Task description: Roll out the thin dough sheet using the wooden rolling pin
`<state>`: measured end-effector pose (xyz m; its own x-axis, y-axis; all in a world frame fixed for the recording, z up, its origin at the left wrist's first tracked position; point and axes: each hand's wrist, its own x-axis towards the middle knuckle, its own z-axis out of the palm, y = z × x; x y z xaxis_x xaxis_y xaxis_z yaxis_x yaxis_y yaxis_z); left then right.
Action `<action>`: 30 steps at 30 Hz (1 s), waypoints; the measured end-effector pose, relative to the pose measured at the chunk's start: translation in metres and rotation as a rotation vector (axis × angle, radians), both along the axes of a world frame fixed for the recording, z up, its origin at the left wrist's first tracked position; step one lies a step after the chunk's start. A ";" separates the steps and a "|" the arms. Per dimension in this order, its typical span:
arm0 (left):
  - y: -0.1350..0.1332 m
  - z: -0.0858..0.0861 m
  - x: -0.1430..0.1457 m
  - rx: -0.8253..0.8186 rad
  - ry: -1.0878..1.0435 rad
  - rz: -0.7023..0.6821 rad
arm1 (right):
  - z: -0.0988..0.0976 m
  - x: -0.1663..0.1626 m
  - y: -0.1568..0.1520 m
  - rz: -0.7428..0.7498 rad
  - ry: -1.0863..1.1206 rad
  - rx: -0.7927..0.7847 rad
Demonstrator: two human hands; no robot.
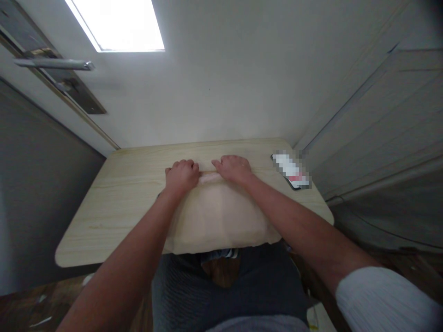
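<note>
A pale beige cloth (221,214) lies over the middle of a light wood table (114,198), its near edge hanging slightly over the table's front. At the cloth's far edge, my left hand (182,176) is closed with its fingers curled round the fabric. My right hand (235,168) grips the same edge a short way to the right, its thumb pointing left. Between the two hands the edge looks slightly folded or raised. Both hands partly hide the corners of the cloth.
A flat phone-like object (290,170), blurred out, lies at the table's right. Behind the table stands a white door (221,92) with a metal handle (55,63) and a bright window (121,23). A grey panel (41,184) borders the left; a dark cable (374,226) runs at right.
</note>
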<state>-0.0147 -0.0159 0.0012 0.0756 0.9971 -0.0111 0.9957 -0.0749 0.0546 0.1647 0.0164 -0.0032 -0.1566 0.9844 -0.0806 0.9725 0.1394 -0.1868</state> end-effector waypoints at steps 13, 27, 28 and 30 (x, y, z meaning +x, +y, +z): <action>-0.048 -0.010 0.008 0.272 -0.033 -0.031 | -0.008 0.003 -0.059 -0.027 0.002 0.336; -0.127 -0.018 0.014 0.304 -0.172 -0.078 | -0.022 0.023 -0.133 0.033 0.125 0.382; -0.129 -0.017 0.013 0.298 -0.185 -0.096 | -0.021 0.025 -0.134 0.041 0.142 0.367; -0.132 -0.015 0.011 0.294 -0.209 -0.120 | -0.018 0.028 -0.135 0.058 0.189 0.343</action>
